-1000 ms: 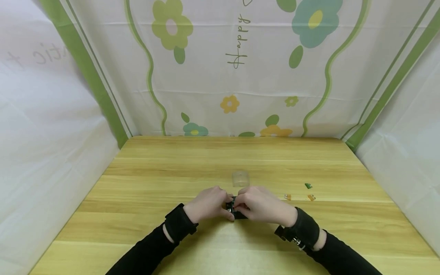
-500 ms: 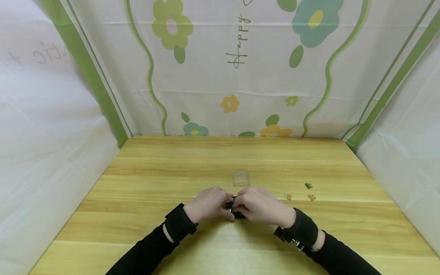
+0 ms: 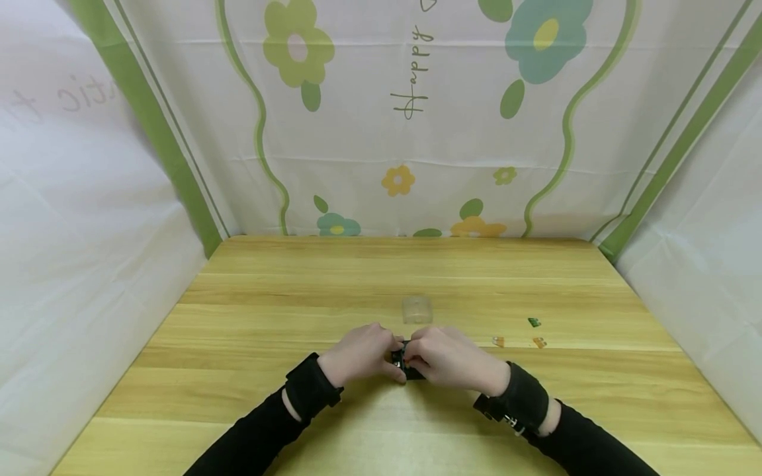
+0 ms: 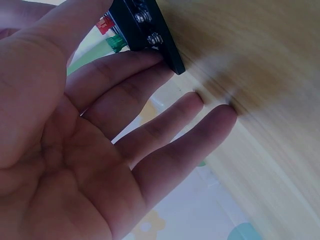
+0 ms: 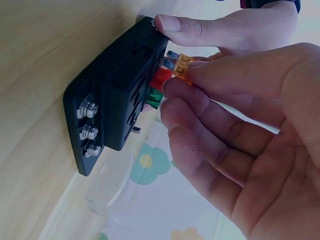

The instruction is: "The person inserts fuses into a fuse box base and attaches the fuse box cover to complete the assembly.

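Three fuses (image 3: 539,342) lie loose — one block (image 5: 118,90), one cover (image 3: 417,309).

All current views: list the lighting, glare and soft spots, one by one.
Head: pale sheen on the wooden tabletop, and the clear plastic cover almost blends into the wood; left wrist: the left hand is dim against a brighter floral backdrop, with a soft-edged shadow on the tabletop; right wrist: the orange blade fuse shows clearly, while the cover beyond looks soft.
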A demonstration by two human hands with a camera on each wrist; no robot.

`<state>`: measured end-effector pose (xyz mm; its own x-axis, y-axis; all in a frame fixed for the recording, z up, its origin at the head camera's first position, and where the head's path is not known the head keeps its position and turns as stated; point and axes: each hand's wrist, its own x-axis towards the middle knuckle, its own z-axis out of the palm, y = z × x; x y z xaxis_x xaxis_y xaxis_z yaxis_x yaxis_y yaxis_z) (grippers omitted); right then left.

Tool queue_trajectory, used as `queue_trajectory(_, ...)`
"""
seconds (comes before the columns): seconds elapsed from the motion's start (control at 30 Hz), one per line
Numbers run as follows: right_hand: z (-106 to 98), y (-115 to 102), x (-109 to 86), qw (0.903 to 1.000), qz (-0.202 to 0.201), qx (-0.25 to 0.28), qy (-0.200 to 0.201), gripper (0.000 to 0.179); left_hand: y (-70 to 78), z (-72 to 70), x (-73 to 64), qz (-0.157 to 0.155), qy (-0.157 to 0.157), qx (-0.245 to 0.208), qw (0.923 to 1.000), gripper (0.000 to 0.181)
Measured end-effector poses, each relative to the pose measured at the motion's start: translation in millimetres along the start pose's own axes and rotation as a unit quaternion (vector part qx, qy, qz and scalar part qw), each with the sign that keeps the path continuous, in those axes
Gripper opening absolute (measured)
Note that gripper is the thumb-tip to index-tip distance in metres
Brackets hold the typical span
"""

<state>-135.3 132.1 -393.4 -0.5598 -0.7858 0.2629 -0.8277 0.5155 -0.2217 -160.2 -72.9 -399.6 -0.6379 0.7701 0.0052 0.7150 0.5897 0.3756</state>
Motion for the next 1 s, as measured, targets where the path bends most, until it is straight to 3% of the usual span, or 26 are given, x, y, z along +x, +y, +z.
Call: queue_trajectory(1.0,7.4,-2.5,0.9,0.9994,0.016,-0.03,-0.007,0.016,-0.9,1.1,0.5,0.006,0.005,0.002,1.0,0.026)
